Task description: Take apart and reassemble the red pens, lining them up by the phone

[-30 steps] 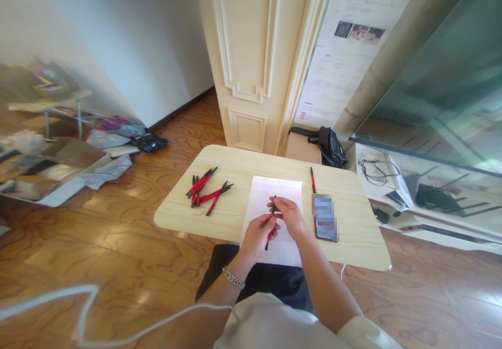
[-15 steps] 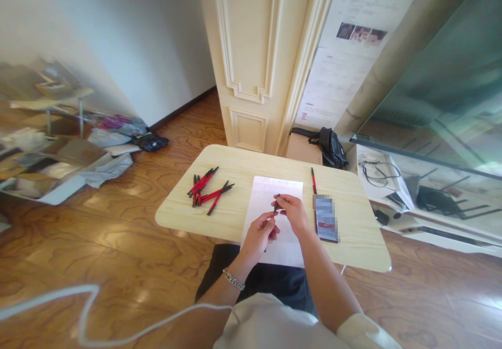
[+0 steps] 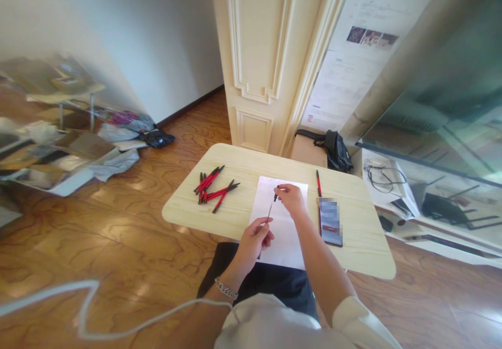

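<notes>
Over a white sheet of paper (image 3: 281,234) on the small wooden table (image 3: 235,215), both my hands are pulling a pen apart. My left hand (image 3: 254,236) is closed round the red pen barrel, mostly hidden in its fingers. My right hand (image 3: 290,200) pinches the black tip piece (image 3: 275,197). A thin refill (image 3: 270,212) stretches between the two hands. A pile of several red and black pens (image 3: 214,189) lies to the left of the paper.
A single red pen (image 3: 318,182) and a phone (image 3: 330,222) lie right of the paper. A black bag (image 3: 337,150) sits behind the table by a cream door. Clutter covers the floor at left; a white cable (image 3: 86,307) runs near me.
My hands have drawn apart: the right hand moved up and away with the tip, baring the thin refill. The left hand dropped slightly toward the paper's near edge.
</notes>
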The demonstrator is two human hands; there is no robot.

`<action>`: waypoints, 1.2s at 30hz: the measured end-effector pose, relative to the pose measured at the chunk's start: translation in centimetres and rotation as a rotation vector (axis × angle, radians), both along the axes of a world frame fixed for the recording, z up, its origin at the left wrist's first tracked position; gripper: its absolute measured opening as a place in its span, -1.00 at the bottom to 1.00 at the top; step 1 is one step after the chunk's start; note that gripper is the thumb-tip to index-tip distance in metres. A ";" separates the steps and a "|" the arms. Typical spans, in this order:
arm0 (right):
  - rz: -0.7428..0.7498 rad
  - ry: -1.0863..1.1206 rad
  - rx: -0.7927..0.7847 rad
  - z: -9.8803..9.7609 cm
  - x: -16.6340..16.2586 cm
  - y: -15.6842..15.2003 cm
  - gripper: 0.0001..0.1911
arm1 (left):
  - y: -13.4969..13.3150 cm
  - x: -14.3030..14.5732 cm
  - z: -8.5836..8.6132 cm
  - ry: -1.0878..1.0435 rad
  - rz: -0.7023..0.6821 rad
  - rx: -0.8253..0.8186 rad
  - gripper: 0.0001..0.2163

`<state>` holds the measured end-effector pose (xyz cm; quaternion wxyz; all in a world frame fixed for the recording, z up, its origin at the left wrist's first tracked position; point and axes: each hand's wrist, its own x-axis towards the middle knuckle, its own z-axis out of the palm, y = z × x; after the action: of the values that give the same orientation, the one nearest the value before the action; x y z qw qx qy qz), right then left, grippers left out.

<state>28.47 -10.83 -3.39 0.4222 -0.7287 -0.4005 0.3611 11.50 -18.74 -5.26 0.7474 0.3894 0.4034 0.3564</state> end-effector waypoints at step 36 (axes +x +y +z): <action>0.216 -0.620 -0.221 -0.2 -1.2 -2.1 -0.69 | 0.6 -0.2 -0.4 0.001 0.028 0.048 -0.62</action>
<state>27.27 -12.92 -3.57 0.1582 -0.7986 -0.5428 0.2063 11.26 -18.10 -5.67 0.7327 0.4016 0.4006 0.3761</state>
